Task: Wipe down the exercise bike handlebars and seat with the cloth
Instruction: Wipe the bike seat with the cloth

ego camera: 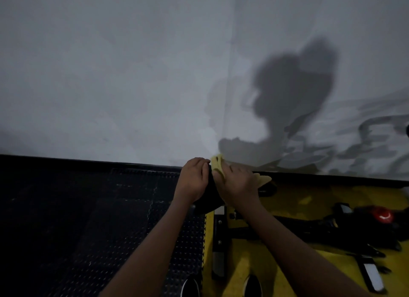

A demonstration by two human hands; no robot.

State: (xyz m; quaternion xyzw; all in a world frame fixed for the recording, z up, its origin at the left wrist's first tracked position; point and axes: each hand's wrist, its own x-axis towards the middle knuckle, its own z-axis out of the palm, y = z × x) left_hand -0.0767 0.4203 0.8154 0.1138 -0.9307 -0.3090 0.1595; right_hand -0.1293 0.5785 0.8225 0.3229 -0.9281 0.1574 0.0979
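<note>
I see both hands working close together just below the foot of the wall [132,75]. The left hand [193,178] has its fingers curled over the far edge of the black seat [210,194], gripping it from the left side. The right hand [240,183] lies flat over the yellow cloth [218,166], pressing it down on the seat's right side; its fingers look fairly straight, though I cannot tell whether the thumb pinches the fabric. The cloth sticks out beyond the right hand in two places: a bunched fold between the two hands, touching the left fingertips, and a loose corner to the right of the wrist. Most of the seat is hidden under the hands, with only a dark wedge showing between the wrists. Below it I see the bike's frame [309,228] stretching to the right over a yellow floor mat [287,199], with a red knob [384,216] on top. A black studded mat [110,219] lies to the left. Two shoes [190,286] show at the bottom edge.
</note>
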